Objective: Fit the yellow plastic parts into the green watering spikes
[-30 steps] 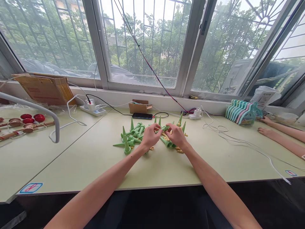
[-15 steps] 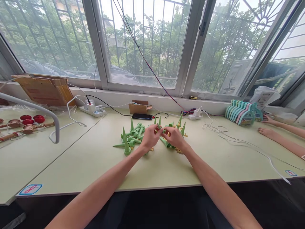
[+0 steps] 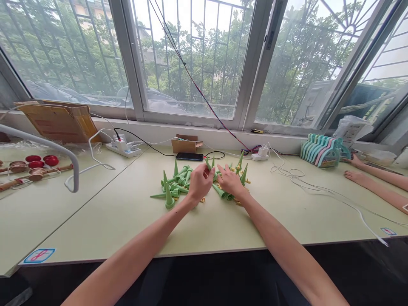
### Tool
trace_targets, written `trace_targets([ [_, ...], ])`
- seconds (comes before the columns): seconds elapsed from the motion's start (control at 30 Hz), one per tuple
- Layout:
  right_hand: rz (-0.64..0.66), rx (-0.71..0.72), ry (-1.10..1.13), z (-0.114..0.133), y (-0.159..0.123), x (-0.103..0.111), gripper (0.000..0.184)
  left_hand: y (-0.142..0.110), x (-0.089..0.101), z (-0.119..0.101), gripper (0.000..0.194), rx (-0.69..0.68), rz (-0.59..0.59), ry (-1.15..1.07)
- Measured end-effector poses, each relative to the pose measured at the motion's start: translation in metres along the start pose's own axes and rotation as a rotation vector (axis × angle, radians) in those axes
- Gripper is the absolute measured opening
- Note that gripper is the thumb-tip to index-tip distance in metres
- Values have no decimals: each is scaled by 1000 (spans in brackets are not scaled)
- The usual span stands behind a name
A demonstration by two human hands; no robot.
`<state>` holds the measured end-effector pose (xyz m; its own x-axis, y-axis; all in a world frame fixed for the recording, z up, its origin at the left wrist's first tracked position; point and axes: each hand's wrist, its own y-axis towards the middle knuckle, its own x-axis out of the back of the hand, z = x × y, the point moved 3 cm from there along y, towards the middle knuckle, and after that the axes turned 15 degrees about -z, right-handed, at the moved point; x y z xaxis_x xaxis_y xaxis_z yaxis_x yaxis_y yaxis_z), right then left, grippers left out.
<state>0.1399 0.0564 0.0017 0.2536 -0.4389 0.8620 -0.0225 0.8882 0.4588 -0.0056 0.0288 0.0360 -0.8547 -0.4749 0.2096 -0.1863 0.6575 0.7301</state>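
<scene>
Thumb and fingertips of the left hand [image 3: 200,183] are drawn together on a green cone [image 3: 208,163], mostly hidden behind the knuckles. Close to its right, the right hand [image 3: 230,180] is half open, fingers apart and reaching down into the pile, free of any piece as far as this view shows. Green pieces [image 3: 219,191] lie on their sides under the right palm, and yellow pieces [image 3: 247,181] show just past it, beside an upright green spike [image 3: 244,175]. Left of the left hand is a heap of green cones [image 3: 182,175], with one standing cone [image 3: 169,198] at its near edge. Beyond the left hand a dark phone [image 3: 189,157] lies before a small open carton [image 3: 185,145]; beyond the right hand sits a white adapter [image 3: 262,150]. Farther right come loose white cables [image 3: 291,172], a row of turquoise hangers [image 3: 320,153] and another person's hand [image 3: 353,175]. Well left of both hands are red balls [image 3: 36,164], wooden spools [image 3: 36,174] and a bent grey tube [image 3: 75,172] on the pale table [image 3: 111,225]
</scene>
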Motion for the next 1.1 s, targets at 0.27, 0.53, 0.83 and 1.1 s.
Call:
trace_targets([
  [0.27, 26, -66, 40, -9, 10, -12, 62, -3, -2, 0, 24, -11, 54, 2],
  [0.53, 28, -81, 104, -9, 12, -15, 62, -5, -3, 2, 25, -22, 85, 18],
  [0.83, -8, -89, 47, -7, 10, -11, 59, -4, -3, -2, 24, -31, 90, 9],
  [1.1, 22, -93, 74, -13, 14, -16, 63, -6, -3, -1, 29, -49, 91, 15],
])
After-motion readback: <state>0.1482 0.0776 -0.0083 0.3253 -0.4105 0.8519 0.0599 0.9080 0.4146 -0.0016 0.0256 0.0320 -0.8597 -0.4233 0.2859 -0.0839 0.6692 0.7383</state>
